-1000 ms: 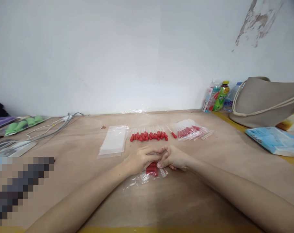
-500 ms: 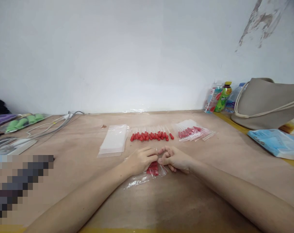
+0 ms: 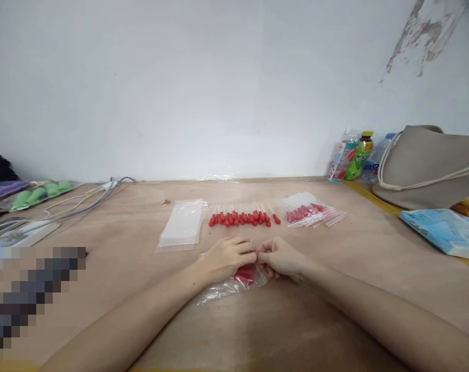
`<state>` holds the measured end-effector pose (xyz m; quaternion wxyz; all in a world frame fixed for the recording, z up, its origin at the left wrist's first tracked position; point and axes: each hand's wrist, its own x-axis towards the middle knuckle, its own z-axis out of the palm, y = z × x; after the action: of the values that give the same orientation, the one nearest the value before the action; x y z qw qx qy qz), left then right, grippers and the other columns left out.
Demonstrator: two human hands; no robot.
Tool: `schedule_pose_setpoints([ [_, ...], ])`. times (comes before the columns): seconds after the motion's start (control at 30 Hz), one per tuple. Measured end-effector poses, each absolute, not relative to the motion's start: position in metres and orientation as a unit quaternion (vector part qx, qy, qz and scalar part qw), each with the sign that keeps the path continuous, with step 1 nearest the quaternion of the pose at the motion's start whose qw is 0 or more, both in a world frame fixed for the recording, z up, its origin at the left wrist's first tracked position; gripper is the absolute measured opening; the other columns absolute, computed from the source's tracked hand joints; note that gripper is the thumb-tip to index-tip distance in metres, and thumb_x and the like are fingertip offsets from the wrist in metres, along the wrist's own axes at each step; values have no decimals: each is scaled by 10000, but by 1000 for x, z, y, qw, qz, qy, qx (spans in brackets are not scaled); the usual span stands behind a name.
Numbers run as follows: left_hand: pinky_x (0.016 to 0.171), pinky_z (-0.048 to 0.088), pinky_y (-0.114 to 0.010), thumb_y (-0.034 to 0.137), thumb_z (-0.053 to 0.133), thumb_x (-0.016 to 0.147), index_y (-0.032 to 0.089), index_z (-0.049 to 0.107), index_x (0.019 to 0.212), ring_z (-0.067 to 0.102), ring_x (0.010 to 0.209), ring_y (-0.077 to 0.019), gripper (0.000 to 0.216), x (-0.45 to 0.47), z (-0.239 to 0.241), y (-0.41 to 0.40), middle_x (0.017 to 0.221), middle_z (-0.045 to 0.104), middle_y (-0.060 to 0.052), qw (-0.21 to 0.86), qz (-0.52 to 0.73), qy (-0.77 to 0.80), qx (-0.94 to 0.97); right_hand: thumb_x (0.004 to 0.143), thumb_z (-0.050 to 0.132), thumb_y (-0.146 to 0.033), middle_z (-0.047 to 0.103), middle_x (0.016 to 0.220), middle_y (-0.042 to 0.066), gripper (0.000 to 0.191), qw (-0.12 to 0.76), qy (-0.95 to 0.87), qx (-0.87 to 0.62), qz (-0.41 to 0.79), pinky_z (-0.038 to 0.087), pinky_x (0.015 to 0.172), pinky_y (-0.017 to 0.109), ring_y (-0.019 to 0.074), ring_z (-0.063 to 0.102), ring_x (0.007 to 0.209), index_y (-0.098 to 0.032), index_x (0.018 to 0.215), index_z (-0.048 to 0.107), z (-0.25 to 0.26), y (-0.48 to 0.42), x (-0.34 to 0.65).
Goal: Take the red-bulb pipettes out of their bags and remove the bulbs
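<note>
Just in front of me on the table lies a clear zip bag (image 3: pixel 215 293) with red pieces (image 3: pixel 244 274) in it, partly hidden by my fingers. My left hand (image 3: pixel 227 258) rests over it, thumb and fingers closed on its upper edge. Against its fingertips, my right hand (image 3: pixel 283 257) pinches the bag's red-striped right end. Beyond my hands is a row of droppers (image 3: pixel 244 218) with red rubber bulbs and thin clear stems. A stack of flat clear bags (image 3: pixel 181 225) lies to their left. Filled zip bags (image 3: pixel 312 210) with red bulbs fan out to their right.
Bottles (image 3: pixel 360 155) and a grey bag (image 3: pixel 432 163) with cord handles stand at the back right, a blue packet (image 3: pixel 443 232) in front of them. Cables (image 3: pixel 91 199) and green items in a plastic pack (image 3: pixel 41 195) lie at the far left. A wall (image 3: pixel 219 93) closes the back.
My right hand has moved slightly left to meet the left, its fingers closing from a looser curl onto the bag's end. The left hand has hardly moved.
</note>
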<state>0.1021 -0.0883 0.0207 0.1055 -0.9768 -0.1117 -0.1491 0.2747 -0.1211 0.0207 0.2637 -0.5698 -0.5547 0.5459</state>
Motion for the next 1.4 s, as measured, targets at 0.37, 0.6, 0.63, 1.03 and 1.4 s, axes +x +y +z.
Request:
schedule_pose_setpoints([
  [0.37,790,444,-255,64,321,865,177,539,1006,544,945,-144,283,87,30,-84,1072,566,-60,26,-237,-190,-952,635,536,-108,443,470,-91,125,380,-653,-501,422,301,395,161,47,398,390,-191,712,484,-10,-116,289],
  [0.6,847,441,-334,331,479,855,189,482,1100,530,1000,-200,283,86,39,-101,1100,553,-77,-106,-195,-297,-929,741,545,-300,417,499,-59,207,303,-732,-458,403,245,441,188,63,342,462,-157,846,651,-6,-115,298],
  [0.63,845,445,-342,362,513,833,190,464,1132,529,1006,-208,349,83,39,-105,1105,553,-82,-128,-194,-302,-925,740,558,-331,398,496,-62,227,294,-736,-459,401,236,442,189,63,328,464,-154,845,654,-3,-116,298],
  [1.03,910,420,-393,399,567,795,211,391,1242,501,1098,-232,516,68,13,-115,1221,519,-95,-206,-225,-315,-899,564,744,-364,504,573,-64,421,283,-662,-388,576,284,440,174,57,409,473,-154,877,554,16,-118,296],
  [1.4,873,436,-353,387,551,812,216,440,1203,537,1033,-208,441,70,14,-117,1148,568,-75,-211,-225,-307,-900,579,740,-337,483,573,-64,379,256,-730,-367,517,282,431,177,67,402,488,-181,881,573,12,-124,293],
])
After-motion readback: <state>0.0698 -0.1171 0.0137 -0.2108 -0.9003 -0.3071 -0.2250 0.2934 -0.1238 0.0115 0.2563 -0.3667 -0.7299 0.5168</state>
